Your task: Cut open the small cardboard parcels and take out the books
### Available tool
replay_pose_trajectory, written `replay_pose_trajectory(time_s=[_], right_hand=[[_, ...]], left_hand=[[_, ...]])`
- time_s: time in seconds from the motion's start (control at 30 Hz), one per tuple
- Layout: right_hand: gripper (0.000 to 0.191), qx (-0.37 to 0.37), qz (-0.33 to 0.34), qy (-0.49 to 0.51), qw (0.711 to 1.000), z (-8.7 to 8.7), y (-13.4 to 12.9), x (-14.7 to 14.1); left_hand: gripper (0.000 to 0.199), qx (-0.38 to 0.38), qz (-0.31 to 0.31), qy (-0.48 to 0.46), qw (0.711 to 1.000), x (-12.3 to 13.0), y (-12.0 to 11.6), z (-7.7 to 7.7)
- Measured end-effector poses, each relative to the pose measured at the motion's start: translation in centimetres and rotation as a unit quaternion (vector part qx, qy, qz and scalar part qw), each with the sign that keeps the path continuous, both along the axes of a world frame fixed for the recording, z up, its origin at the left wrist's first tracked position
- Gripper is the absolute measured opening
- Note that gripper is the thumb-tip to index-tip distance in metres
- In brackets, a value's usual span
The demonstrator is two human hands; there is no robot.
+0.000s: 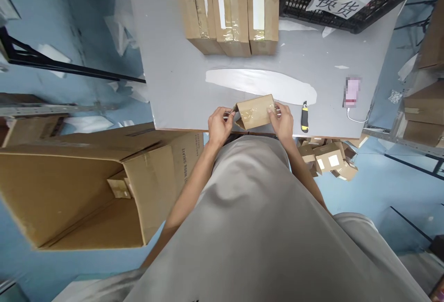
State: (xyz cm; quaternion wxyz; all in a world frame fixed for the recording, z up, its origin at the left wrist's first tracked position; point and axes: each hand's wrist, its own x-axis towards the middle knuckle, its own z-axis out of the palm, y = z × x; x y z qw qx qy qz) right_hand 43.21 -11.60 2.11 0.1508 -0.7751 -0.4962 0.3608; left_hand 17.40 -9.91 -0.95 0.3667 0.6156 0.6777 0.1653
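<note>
A small brown cardboard box [255, 112] with shiny clear tape is held at the front edge of the grey table, its left end showing an open flap. My left hand [221, 125] pinches that flap at the box's left end. On the right end, my right hand [281, 120] grips the box, thumb on its top face. Just right of my right hand lies a yellow and black utility knife [304, 118]. Behind the box a long white sheet [260, 84] lies flat on the table [176, 80].
Three taped cartons [231, 13] stand at the back, beside a black crate [298, 3] with a paper sign. A pink phone [352, 93] with a cable lies right. A large open carton [152, 186] stands left on the floor; small boxes [328, 156] are piled right, below the table.
</note>
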Motion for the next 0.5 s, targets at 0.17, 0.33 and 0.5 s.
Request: replay_pose_trajectory(time_s=[0.17, 0.33, 0.5], right_hand=[[0.038, -0.005, -0.067, 0.097, 0.993, -1.8, 0.1, -0.4], [0.038, -0.002, -0.172, 0.196, 0.965, -5.9, 0.7, -0.8], [0.042, 0.012, -0.223, 0.229, 0.947, -9.8, 1.1, 1.6]], left_hand=[[0.036, 0.052, -0.017, 0.023, 0.998, -0.1, 1.3, 2.6], [0.034, 0.062, -0.093, 0.089, 0.990, 1.4, 3.3, 5.0], [0.048, 0.046, -0.174, 0.070, 0.981, 5.4, 3.7, 5.1]])
